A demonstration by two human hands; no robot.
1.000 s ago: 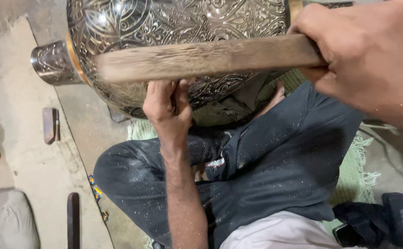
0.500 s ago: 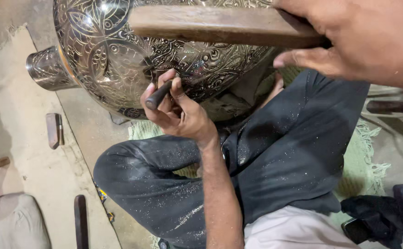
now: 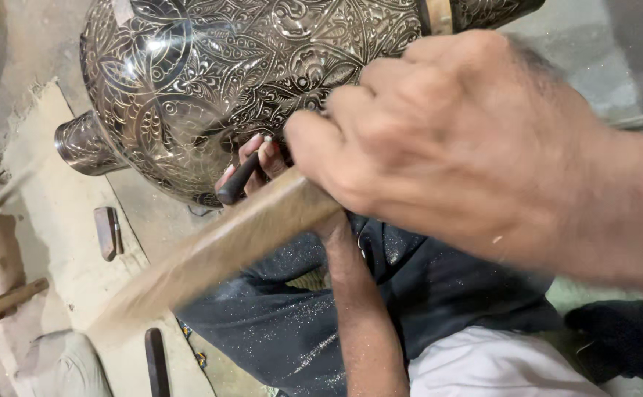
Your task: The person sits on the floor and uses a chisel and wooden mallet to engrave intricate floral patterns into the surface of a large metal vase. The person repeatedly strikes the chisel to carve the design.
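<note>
Silvery metal, chased all over with leaves, flowers and scrolling lines, makes up the big round vessel point(image 3: 248, 81) that fills the top of the view. It lies on its side over the person's lap, its plain smooth neck point(image 3: 83, 145) pointing left toward the floor. What it holds inside cannot be seen.

Against its lower curve the left hand point(image 3: 259, 165) holds a short dark chisel point(image 3: 238, 179), a slim rod with a blunt black end. The fingers point(image 3: 268, 156) are pressed together around the rod, pinching it, with its far end hidden between them and the engraved surface.

Close to the camera the right hand point(image 3: 454, 147) is wrapped tight around a wooden mallet point(image 3: 211, 254), fingers curled shut on the pale, worn stick. The wood slants down to the left and blurs toward its far end, just below the chisel.

Beneath the hands are dark trousers point(image 3: 314, 316) dusted with fine glittering specks, and a white cloth point(image 3: 490, 367) at the bottom edge.

On the dusty concrete floor point(image 3: 49, 213) at the left lie a small flat rusty metal block point(image 3: 107, 233), a dark bar point(image 3: 156, 364) and a wooden handle point(image 3: 2, 305), all well apart from the vessel.
</note>
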